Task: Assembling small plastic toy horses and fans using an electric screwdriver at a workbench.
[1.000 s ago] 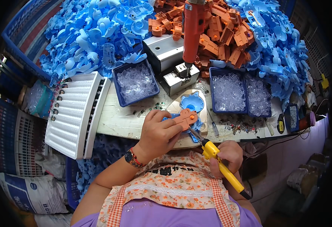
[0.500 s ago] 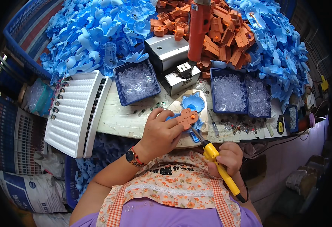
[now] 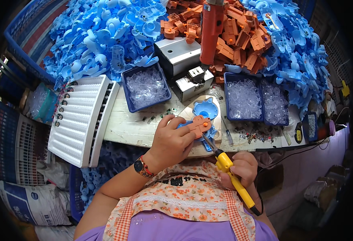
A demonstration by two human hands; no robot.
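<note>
My left hand [image 3: 171, 138] is closed on an orange plastic part [image 3: 198, 127] with a small round orange knob. This part lies over a blue plastic shell [image 3: 206, 109], whose cupped end shows beyond it. In my right hand [image 3: 245, 168] is a yellow soldering iron [image 3: 241, 192], gripped around its handle. The iron's metal tip reaches the lower edge of the orange part; whether it touches is too small to tell. Under the shell sits a pale board [image 3: 216, 105] on the worktable.
Blue bins of clear plastic pieces [image 3: 146, 86], [image 3: 244, 98] flank a metal device [image 3: 192, 84] and a red upright tool [image 3: 211, 34]. Heaps of blue shells [image 3: 96, 36] and orange parts [image 3: 241, 40] rise behind. White trays [image 3: 78, 120] stand left; a screwdriver [image 3: 227, 134] lies right of the board.
</note>
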